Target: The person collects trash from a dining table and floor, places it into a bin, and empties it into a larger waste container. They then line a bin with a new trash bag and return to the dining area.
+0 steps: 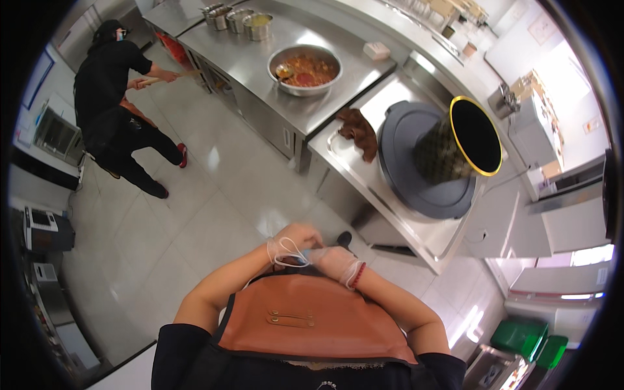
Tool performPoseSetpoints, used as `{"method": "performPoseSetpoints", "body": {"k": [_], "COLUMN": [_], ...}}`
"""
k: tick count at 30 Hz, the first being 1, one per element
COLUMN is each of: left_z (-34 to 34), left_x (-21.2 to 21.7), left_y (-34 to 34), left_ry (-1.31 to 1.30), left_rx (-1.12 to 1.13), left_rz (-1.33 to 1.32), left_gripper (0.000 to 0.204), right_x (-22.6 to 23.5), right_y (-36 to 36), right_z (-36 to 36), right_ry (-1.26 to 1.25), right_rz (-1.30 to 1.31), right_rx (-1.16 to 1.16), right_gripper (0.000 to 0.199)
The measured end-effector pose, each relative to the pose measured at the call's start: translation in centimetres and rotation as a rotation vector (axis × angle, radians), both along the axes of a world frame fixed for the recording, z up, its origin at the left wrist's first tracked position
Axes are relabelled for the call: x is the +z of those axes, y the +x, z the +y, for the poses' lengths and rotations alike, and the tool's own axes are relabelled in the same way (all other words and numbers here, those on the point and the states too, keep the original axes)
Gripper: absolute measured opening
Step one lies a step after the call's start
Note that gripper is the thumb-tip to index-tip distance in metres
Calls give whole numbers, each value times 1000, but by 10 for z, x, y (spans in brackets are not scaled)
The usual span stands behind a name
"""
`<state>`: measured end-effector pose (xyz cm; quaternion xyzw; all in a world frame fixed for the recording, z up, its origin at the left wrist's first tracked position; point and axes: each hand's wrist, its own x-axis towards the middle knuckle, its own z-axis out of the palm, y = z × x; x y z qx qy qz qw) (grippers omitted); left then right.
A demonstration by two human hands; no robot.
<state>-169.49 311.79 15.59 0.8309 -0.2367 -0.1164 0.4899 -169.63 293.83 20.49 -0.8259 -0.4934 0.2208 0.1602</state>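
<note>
My left hand point(298, 236) and my right hand point(333, 261) meet in front of my chest, just beyond the brown apron point(318, 312) with black edging. Thin clear plastic, like a disposable glove, shows on my right hand and around the left wrist. A white cord loop point(290, 253) hangs at the left wrist. Both hands are closed, their fingers curled; a small bluish bit shows between them, too unclear to name. A red beaded bracelet point(355, 274) sits on my right wrist.
Ahead, a steel counter point(224, 49) bears a big bowl of reddish food point(305, 70) and several metal pots point(257, 27). To the right, a grey lidded bin point(400, 140), a black yellow-rimmed bin point(432, 153) and a brown cloth point(357, 133) lie on a steel sink unit. Another person point(110, 91) holds a stick.
</note>
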Motion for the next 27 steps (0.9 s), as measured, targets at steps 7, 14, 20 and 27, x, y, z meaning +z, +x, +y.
{"method": "performPoseSetpoints", "body": {"k": [7, 14, 20, 27], "left_z": [-2, 14, 52, 103], "left_x": [-5, -7, 12, -35], "left_y": [7, -4, -7, -26], "left_ry": [269, 299, 23, -456], "left_rx": [43, 104, 159, 76], "left_rz": [-147, -127, 172, 619], "left_gripper": [15, 18, 17, 34], "right_x": [-61, -39, 63, 28], "right_y": [16, 22, 43, 165], "right_z": [60, 88, 90, 115], "right_ry": [-421, -476, -319, 103], "right_rz": [270, 453, 579, 694], "right_rx": [-23, 4, 231, -384], "right_gripper": [33, 32, 25, 29]}}
